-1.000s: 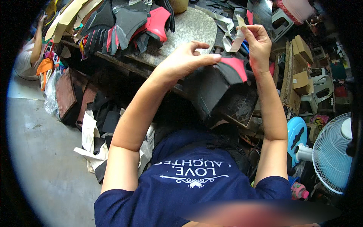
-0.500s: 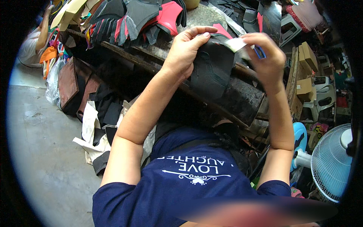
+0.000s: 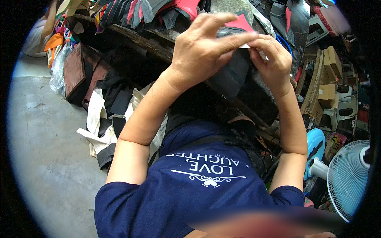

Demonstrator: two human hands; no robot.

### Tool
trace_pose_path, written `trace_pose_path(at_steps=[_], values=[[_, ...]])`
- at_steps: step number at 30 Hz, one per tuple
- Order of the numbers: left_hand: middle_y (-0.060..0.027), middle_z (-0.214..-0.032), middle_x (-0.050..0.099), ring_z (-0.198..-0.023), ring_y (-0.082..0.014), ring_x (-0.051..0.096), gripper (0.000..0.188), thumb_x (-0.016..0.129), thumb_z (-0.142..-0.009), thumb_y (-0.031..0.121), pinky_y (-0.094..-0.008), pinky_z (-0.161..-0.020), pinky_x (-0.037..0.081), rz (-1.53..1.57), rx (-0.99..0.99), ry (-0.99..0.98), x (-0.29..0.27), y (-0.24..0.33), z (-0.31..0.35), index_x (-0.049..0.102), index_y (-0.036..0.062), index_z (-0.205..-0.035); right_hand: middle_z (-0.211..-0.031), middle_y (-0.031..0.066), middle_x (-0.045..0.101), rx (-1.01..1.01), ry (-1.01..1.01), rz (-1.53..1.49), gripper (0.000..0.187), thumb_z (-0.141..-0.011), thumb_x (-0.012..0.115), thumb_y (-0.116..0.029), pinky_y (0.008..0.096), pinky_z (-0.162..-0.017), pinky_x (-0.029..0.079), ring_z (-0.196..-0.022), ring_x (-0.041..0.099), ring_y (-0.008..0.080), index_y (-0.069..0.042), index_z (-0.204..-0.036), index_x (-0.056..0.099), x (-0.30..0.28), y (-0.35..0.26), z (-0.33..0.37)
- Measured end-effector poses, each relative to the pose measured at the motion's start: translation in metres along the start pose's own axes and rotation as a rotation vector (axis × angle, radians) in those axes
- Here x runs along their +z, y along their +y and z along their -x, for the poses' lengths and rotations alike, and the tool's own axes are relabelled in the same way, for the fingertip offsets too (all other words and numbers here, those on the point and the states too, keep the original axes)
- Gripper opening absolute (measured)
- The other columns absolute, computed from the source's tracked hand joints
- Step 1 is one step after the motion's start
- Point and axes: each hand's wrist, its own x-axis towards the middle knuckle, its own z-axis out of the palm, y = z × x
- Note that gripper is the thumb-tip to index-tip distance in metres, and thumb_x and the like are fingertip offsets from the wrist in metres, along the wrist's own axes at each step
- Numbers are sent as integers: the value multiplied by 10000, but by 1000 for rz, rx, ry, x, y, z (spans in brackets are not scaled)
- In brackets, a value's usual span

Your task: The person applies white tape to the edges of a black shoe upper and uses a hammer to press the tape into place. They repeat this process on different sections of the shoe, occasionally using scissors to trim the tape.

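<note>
My left hand (image 3: 206, 51) and my right hand (image 3: 270, 61) meet above a worn wooden workbench (image 3: 139, 39). Between them they hold a black-and-red shaped piece of material (image 3: 234, 71) that hangs down from my fingers. The fingertips of both hands pinch a small white strip (image 3: 248, 45) at the piece's upper edge. Below the hands my forearms and dark blue shirt fill the picture's middle.
Several red, black and grey cut pieces (image 3: 158, 12) are piled on the bench's far side. Dark and cream scraps (image 3: 107, 115) lie on the grey concrete floor (image 3: 47, 150) at the left. A white fan (image 3: 349, 174), cardboard boxes (image 3: 329, 67) and clutter stand at the right.
The black-and-red piece has been lifted off the bench toward me. My right hand has brought the white strip onto its upper edge, and both hands have closed together on it.
</note>
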Motion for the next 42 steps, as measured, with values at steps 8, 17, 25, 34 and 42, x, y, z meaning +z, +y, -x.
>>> trace_pose_path(at_steps=[8,17,25,34,42], values=[[-106,-848,678,-758,-207,664,107,746,-790,77,-305,-682,523,335,-430,115,-2,-14,8,681,4,-834,-860,102,697,156,-23,-34,133,-742,689,8,318,-689,558,-751,696,249,-34,-859,642,-4,3,8],[-79,-819,701,-653,-140,668,423,576,-956,436,-270,-606,550,1282,-1349,-149,7,-12,-8,683,27,-986,-911,130,712,92,13,-172,150,-784,666,29,294,-739,554,-840,711,213,-25,-922,646,-6,2,12],[-83,-910,718,-769,-149,704,285,686,-897,257,-272,-718,578,1633,-1200,-250,3,-14,-24,667,2,-1022,-1016,186,673,639,158,-1159,166,-978,511,-149,386,-872,530,-939,663,247,-29,-1079,565,-49,12,-2],[-57,-977,699,-864,-143,685,241,621,-950,215,-289,-783,554,1454,-1067,-73,0,1,-30,626,40,-1116,-767,-20,618,743,-185,-744,148,-905,676,-137,168,-540,397,-623,513,18,-14,-987,664,-53,-23,-23],[-55,-965,697,-835,-141,683,254,629,-947,230,-285,-757,552,1388,-1069,-64,-5,7,-22,624,36,-1112,-824,-21,587,648,-245,-771,161,-926,648,-145,175,-672,425,-766,526,35,13,-958,635,-38,-20,-33]])
